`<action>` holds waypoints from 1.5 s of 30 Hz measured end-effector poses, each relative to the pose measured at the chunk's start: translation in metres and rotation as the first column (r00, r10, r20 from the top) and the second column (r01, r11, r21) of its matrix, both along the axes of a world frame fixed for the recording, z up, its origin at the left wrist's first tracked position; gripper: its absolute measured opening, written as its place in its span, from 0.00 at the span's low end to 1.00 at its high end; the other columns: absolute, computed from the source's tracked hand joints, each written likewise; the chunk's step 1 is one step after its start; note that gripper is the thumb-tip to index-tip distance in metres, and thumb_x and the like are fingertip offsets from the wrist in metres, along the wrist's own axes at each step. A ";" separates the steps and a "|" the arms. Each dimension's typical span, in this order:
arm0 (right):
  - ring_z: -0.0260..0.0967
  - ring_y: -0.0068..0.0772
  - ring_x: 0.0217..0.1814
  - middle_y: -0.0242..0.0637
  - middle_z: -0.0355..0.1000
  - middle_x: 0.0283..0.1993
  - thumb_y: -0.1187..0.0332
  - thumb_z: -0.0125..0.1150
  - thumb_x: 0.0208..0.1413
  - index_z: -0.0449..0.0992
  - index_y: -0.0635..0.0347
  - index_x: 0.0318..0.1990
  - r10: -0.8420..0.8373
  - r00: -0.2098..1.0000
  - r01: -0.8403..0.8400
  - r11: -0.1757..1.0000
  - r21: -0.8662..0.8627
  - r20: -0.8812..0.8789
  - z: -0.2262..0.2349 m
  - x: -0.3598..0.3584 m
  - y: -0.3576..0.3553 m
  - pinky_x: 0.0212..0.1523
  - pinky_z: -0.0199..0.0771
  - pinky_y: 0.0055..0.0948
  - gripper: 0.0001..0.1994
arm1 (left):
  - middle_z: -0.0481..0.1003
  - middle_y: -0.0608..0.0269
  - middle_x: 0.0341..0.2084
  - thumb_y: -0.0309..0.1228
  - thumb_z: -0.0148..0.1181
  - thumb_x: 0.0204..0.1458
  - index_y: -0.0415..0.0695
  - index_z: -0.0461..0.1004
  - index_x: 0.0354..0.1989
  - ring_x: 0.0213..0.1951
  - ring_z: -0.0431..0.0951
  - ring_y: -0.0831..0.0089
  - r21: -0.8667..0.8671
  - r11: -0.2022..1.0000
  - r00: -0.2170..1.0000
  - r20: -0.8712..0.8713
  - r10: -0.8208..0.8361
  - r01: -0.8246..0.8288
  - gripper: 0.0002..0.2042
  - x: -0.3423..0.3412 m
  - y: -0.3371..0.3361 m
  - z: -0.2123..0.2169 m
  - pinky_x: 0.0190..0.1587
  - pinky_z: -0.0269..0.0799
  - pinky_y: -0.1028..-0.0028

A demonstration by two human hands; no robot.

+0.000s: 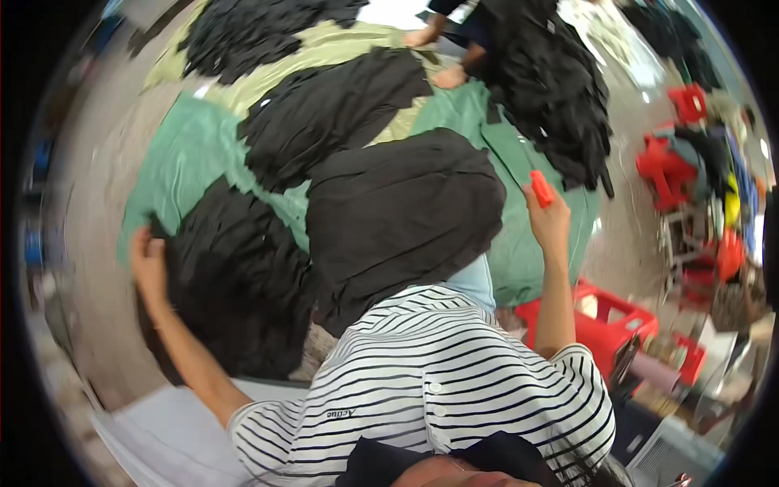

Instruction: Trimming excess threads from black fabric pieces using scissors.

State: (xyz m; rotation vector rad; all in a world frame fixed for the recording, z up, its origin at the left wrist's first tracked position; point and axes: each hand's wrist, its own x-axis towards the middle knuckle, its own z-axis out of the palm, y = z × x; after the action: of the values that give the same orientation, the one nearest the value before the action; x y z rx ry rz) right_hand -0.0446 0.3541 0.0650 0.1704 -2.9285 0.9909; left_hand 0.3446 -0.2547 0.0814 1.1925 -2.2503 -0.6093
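Across my lap lies a folded-over black garment [406, 211]. Out to the left, my left hand [148, 258] is at the edge of a heap of black cloth [235, 276]; its fingers are curled and a little blurred, with a dark corner of cloth at their tips. My right hand [552, 217] is raised to the right of the lap garment, closed around a small red-orange plastic tool [541, 188]. The working end of that tool cannot be made out.
Green sheeting [182, 154] and yellow-green sheeting [333, 45] lie under more black garments [333, 109]. Opposite, another person's hands [449, 77] rest near a large black pile [544, 89]. A red plastic stool [604, 316] stands close by my right side; more red stools [667, 172] are farther right.
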 end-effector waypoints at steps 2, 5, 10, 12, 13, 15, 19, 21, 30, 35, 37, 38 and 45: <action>0.72 0.58 0.35 0.52 0.74 0.29 0.49 0.63 0.54 0.77 0.57 0.40 -0.108 0.992 0.105 0.994 0.041 0.065 0.009 0.015 0.012 0.35 0.70 0.44 0.20 | 0.76 0.55 0.49 0.25 0.60 0.51 0.38 0.74 0.51 0.51 0.75 0.65 0.205 0.944 0.964 -0.117 -0.239 0.259 0.17 -0.107 0.081 -0.041 0.57 0.67 0.69; 0.73 0.57 0.34 0.51 0.74 0.27 0.48 0.63 0.53 0.77 0.57 0.40 -0.183 0.976 0.173 0.981 0.092 0.121 0.002 0.028 0.034 0.34 0.70 0.44 0.20 | 0.77 0.55 0.45 0.25 0.60 0.52 0.42 0.78 0.42 0.49 0.76 0.60 0.102 0.820 0.820 -0.188 -0.540 0.563 0.10 -0.225 0.206 -0.045 0.53 0.69 0.68; 0.72 0.51 0.28 0.49 0.72 0.24 0.51 0.65 0.53 0.78 0.59 0.38 -0.101 0.968 0.068 0.987 0.147 0.228 0.007 0.051 0.043 0.31 0.68 0.40 0.19 | 0.77 0.59 0.34 0.24 0.65 0.47 0.40 0.78 0.32 0.39 0.76 0.60 -0.195 0.508 0.424 -0.352 -0.834 0.839 0.05 -0.323 0.355 -0.021 0.42 0.72 0.67; 0.72 0.51 0.28 0.48 0.72 0.24 0.52 0.66 0.53 0.77 0.59 0.38 -0.090 0.969 0.067 0.992 0.102 0.232 0.024 0.063 0.036 0.31 0.69 0.40 0.19 | 0.75 0.60 0.31 0.26 0.68 0.44 0.41 0.79 0.32 0.38 0.75 0.59 -0.147 0.453 0.416 -0.225 -0.881 0.879 0.07 -0.346 0.384 -0.010 0.42 0.71 0.67; 0.72 0.51 0.28 0.48 0.72 0.24 0.52 0.66 0.53 0.77 0.59 0.38 -0.078 0.971 0.065 0.996 0.065 0.225 0.031 0.068 0.033 0.31 0.69 0.40 0.18 | 0.75 0.60 0.31 0.26 0.68 0.44 0.41 0.79 0.32 0.38 0.75 0.59 -0.145 0.451 0.416 -0.216 -0.883 0.881 0.07 -0.354 0.386 -0.012 0.42 0.71 0.67; 0.72 0.53 0.28 0.47 0.73 0.23 0.54 0.67 0.52 0.77 0.58 0.37 -0.047 0.980 0.042 0.999 0.030 0.191 0.039 0.078 0.031 0.30 0.69 0.41 0.17 | 0.74 0.61 0.32 0.30 0.69 0.43 0.42 0.80 0.32 0.41 0.74 0.59 0.004 0.393 0.390 0.111 -0.914 0.920 0.09 -0.371 0.386 -0.017 0.43 0.71 0.67; 0.73 0.54 0.27 0.46 0.74 0.23 0.56 0.68 0.51 0.77 0.56 0.36 0.007 0.989 0.000 0.999 -0.044 0.149 0.044 0.085 0.032 0.28 0.70 0.42 0.14 | 0.77 0.59 0.20 0.31 0.68 0.45 0.40 0.80 0.30 0.22 0.77 0.66 0.494 0.134 0.223 -0.124 -0.967 0.859 0.08 -0.411 0.369 0.004 0.29 0.73 0.70; 0.73 0.51 0.26 0.46 0.73 0.23 0.57 0.68 0.51 0.77 0.57 0.37 0.023 0.990 -0.010 0.996 -0.093 0.143 0.048 0.088 0.030 0.28 0.70 0.39 0.14 | 0.74 0.65 0.18 0.31 0.67 0.46 0.38 0.79 0.28 0.21 0.74 0.75 0.743 0.013 0.215 -0.177 -0.960 0.669 0.08 -0.431 0.363 0.010 0.26 0.71 0.75; 0.71 0.54 0.22 0.44 0.73 0.21 0.53 0.67 0.52 0.72 0.58 0.30 0.127 0.986 -0.127 0.992 -0.014 0.107 0.052 0.093 0.019 0.23 0.67 0.45 0.17 | 0.70 0.68 0.14 0.28 0.67 0.46 0.37 0.77 0.24 0.15 0.69 0.80 0.766 0.168 0.241 0.017 -0.970 0.620 0.07 -0.439 0.372 0.022 0.17 0.68 0.78; 0.70 0.54 0.21 0.45 0.72 0.20 0.52 0.65 0.53 0.72 0.58 0.30 0.140 0.984 -0.143 0.990 0.019 0.107 0.051 0.092 0.017 0.22 0.66 0.45 0.18 | 0.70 0.67 0.14 0.28 0.67 0.46 0.36 0.77 0.23 0.15 0.70 0.80 0.727 0.227 0.276 0.054 -0.960 0.648 0.08 -0.431 0.367 0.016 0.16 0.68 0.78; 0.70 0.55 0.23 0.45 0.70 0.19 0.54 0.66 0.52 0.76 0.56 0.33 0.128 0.980 -0.138 0.989 0.054 0.153 0.048 0.092 0.019 0.23 0.66 0.46 0.15 | 0.73 0.63 0.15 0.28 0.67 0.45 0.33 0.77 0.24 0.16 0.72 0.76 0.741 0.257 0.348 0.033 -0.937 0.621 0.09 -0.428 0.366 0.008 0.17 0.70 0.73; 0.70 0.55 0.23 0.45 0.70 0.19 0.54 0.66 0.52 0.76 0.56 0.33 0.127 0.980 -0.136 0.989 0.052 0.154 0.048 0.092 0.021 0.23 0.66 0.46 0.15 | 0.73 0.63 0.15 0.28 0.67 0.45 0.33 0.77 0.24 0.16 0.72 0.76 0.741 0.256 0.346 0.035 -0.938 0.621 0.09 -0.427 0.365 0.004 0.17 0.70 0.73; 0.71 0.56 0.25 0.46 0.72 0.22 0.54 0.66 0.53 0.74 0.57 0.34 0.014 0.993 -0.017 1.000 0.023 0.114 0.043 0.093 0.036 0.25 0.67 0.46 0.15 | 0.75 0.66 0.20 0.32 0.67 0.48 0.35 0.79 0.29 0.28 0.75 0.78 0.765 0.071 0.435 -0.285 -0.854 0.641 0.10 -0.415 0.382 -0.017 0.33 0.69 0.81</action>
State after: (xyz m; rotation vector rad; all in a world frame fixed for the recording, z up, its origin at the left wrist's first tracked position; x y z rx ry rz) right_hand 0.0486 0.3900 0.1079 0.1415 -3.0475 1.0010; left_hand -0.0703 0.1272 0.0642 0.1090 -2.7976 -2.2544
